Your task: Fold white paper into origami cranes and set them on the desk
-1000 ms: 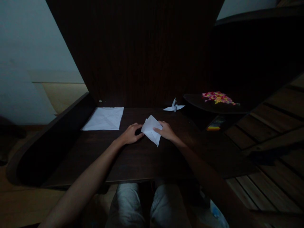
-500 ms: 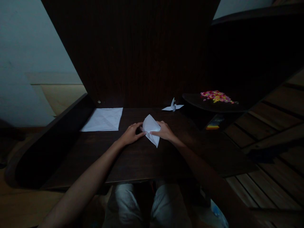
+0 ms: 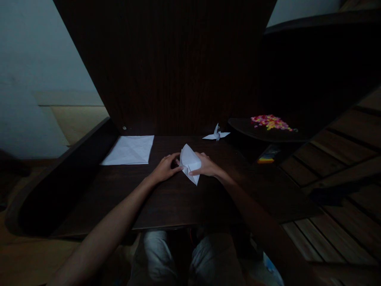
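Note:
Between my hands, a little above the dark desk (image 3: 178, 206), is a partly folded sheet of white paper (image 3: 188, 155), its lower point aimed toward me. My left hand (image 3: 165, 168) pinches its left corner between thumb and fingers. From the other side my right hand (image 3: 206, 165) grips the right edge, the thumb lying across the front face near a fold. The fingers behind the paper are hidden. Beyond it, by the back panel, stands a folded white paper crane (image 3: 217, 134) with its wings spread.
Creased white square sheets (image 3: 129, 150) lie at the back left of the desk. A small raised shelf (image 3: 247, 128) on the right bears a heap of pink, red and yellow bits (image 3: 272, 122). Under it is something yellow and orange (image 3: 265, 160). A side panel (image 3: 65, 178) bounds the left.
My right thumb has slid slightly down the paper's front, where a fold now shows beside it. The paper has shifted only a little; my left hand stays in place.

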The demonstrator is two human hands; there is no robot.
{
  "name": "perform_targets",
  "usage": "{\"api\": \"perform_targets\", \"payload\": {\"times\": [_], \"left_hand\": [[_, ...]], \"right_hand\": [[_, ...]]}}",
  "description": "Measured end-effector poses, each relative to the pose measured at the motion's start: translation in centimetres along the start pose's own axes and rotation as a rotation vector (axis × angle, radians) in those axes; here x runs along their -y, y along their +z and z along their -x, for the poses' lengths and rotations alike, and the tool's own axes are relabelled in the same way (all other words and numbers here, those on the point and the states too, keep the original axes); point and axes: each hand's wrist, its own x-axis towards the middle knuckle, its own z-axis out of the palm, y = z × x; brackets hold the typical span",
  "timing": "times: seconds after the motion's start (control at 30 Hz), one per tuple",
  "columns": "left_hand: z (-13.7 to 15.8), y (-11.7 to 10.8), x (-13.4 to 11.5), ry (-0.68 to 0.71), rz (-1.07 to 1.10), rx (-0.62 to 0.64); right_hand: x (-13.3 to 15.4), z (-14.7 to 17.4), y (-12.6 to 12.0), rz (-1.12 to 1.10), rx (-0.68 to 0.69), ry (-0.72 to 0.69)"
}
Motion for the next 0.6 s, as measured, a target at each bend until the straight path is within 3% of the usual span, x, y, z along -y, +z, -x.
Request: {"api": "perform_targets", "payload": {"times": [0.47,0.6], "left_hand": [[-0.07,0.11,0.20,0.015,-0.055,0.007],[-0.01,0.21,0.41,0.022,-0.054,0.003]], "right_hand": [[-0.40,0.32,-0.10,-0.056,0.048,-0.088],[-0.08,0.40,-0.35,-0.078,0.056,-0.036]]}}
